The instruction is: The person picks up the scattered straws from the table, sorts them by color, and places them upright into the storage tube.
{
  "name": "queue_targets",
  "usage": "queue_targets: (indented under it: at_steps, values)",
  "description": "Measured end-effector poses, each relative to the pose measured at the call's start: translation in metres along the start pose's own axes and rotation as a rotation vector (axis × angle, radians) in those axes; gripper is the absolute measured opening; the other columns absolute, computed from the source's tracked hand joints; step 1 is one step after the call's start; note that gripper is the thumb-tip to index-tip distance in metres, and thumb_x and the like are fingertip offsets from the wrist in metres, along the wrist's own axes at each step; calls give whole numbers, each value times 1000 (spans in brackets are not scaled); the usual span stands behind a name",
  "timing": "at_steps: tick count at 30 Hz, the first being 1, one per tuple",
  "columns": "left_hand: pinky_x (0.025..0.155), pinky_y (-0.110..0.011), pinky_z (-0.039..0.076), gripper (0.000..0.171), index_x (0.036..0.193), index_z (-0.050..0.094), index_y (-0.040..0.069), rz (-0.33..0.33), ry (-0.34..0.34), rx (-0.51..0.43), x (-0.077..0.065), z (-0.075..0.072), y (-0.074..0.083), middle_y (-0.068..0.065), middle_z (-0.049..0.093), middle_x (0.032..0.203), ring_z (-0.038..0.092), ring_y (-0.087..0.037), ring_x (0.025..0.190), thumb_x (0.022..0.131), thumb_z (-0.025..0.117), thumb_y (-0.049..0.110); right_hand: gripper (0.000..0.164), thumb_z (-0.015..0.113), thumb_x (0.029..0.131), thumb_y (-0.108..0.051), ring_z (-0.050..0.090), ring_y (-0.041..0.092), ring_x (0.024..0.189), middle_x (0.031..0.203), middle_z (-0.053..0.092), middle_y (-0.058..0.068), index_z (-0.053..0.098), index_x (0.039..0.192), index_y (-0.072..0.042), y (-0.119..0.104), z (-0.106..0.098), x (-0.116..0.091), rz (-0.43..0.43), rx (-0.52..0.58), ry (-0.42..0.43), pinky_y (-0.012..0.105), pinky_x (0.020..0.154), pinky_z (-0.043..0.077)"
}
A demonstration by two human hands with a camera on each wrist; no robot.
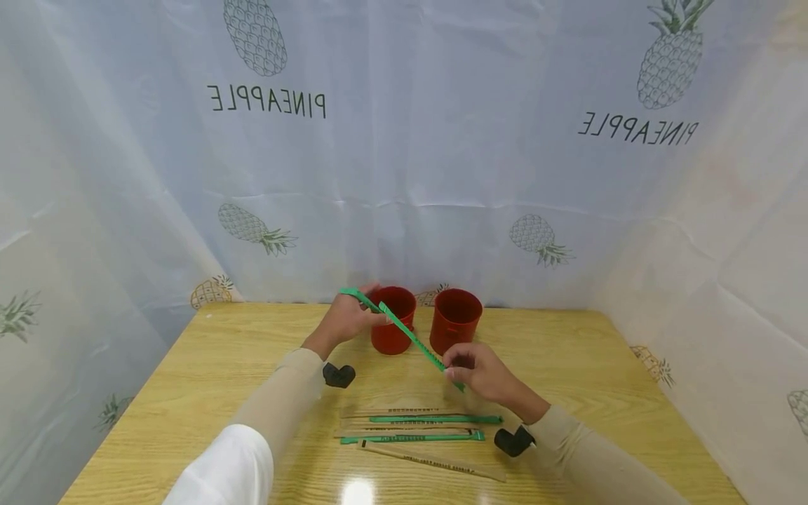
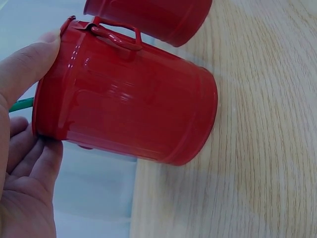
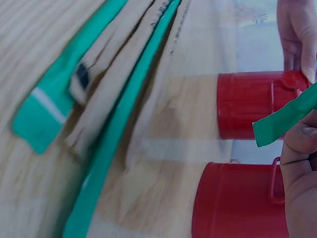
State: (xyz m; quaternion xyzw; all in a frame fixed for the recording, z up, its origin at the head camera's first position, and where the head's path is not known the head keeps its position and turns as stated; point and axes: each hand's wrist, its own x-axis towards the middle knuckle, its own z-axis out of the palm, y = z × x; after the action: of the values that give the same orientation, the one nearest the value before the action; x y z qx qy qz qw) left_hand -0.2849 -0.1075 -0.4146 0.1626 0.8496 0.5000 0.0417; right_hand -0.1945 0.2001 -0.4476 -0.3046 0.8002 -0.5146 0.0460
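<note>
My left hand (image 1: pixel 346 320) grips the rim of the left red bucket (image 1: pixel 390 341), thumb on one side and fingers on the other, as the left wrist view shows. My right hand (image 1: pixel 485 370) pinches a slim green paper-wrapped stick (image 1: pixel 413 338) near its lower end. The stick slants up and left, its far end at the left bucket's mouth. Another green length (image 1: pixel 356 293) extends past the left hand on the far side; in the left wrist view a green tip (image 2: pixel 21 104) pokes out at the bucket's mouth. A second red bucket (image 1: pixel 453 331) stands upright to the right.
Several wrapped sticks lie on the wooden table (image 1: pixel 240 365) in front of the buckets, some brown (image 1: pixel 435 462), some green (image 1: pixel 410 438). Black devices are at the left wrist (image 1: pixel 339 375) and right wrist (image 1: pixel 514 440). A pineapple-print curtain (image 1: pixel 404 140) encloses the back and sides.
</note>
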Motion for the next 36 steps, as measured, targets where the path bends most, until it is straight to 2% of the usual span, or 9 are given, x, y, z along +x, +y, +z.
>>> queue_targets:
  at_steps: [5, 10, 15, 19, 23, 28, 31, 36]
  values:
    - [116, -51, 49, 79, 154, 49, 3, 10, -6, -13, -1, 0, -1, -12, 46, 163, 50, -41, 146, 87, 85, 26, 6, 66, 99, -1, 55, 5, 74, 82, 61, 17, 65, 97, 4, -5, 2, 6, -54, 10, 30, 23, 65, 52]
    - [116, -51, 49, 79, 154, 49, 3, 10, -6, -25, -2, 0, 0, -12, 47, 163, 49, -40, 147, 88, 85, 27, 6, 64, 100, -1, 54, 5, 74, 83, 61, 15, 65, 98, 4, -14, 2, 14, -32, 7, 49, 23, 68, 51]
    - [116, -51, 49, 79, 154, 49, 2, 11, -8, -16, -3, 0, 2, -13, 47, 163, 49, -41, 147, 88, 85, 26, 8, 64, 101, -1, 55, 6, 74, 83, 61, 17, 65, 97, 7, -21, 1, 24, -70, 17, 72, 23, 69, 51]
    - [116, -52, 49, 78, 153, 50, 2, 9, -9, -11, -3, 0, 2, -12, 46, 163, 50, -42, 146, 88, 85, 27, 6, 62, 101, 2, 49, 8, 63, 73, 54, 16, 63, 95, 5, -23, -1, 34, -113, 27, 75, 26, 61, 47]
    - [116, -52, 49, 79, 153, 50, 2, 9, -9, -16, -2, 1, 1, -13, 46, 163, 51, -42, 145, 88, 85, 29, 7, 61, 101, 3, 43, 11, 54, 68, 50, 16, 63, 95, 1, -28, -1, 43, -109, 30, 79, 27, 53, 43]
    - [115, -52, 49, 80, 153, 50, 2, 16, -5, 0, -1, 1, -3, -14, 47, 163, 52, -42, 144, 88, 85, 30, 6, 65, 99, 1, 52, 9, 64, 78, 61, 14, 67, 95, -1, -34, 1, 58, -86, -33, 135, 24, 62, 48]
    - [115, -53, 49, 78, 153, 51, 2, 22, 1, 1, 0, 1, -3, -15, 49, 161, 53, -42, 143, 88, 85, 30, 4, 67, 99, 0, 55, 10, 70, 82, 63, 12, 68, 95, 1, -36, 1, 66, -72, -58, 158, 24, 67, 50]
    - [115, -53, 50, 79, 153, 52, 3, 10, 8, -5, 0, 1, -2, -13, 50, 161, 54, -41, 142, 86, 86, 29, 4, 67, 98, 1, 59, 24, 70, 81, 62, 10, 69, 95, 0, -35, 1, 79, -50, -57, 171, 28, 68, 54]
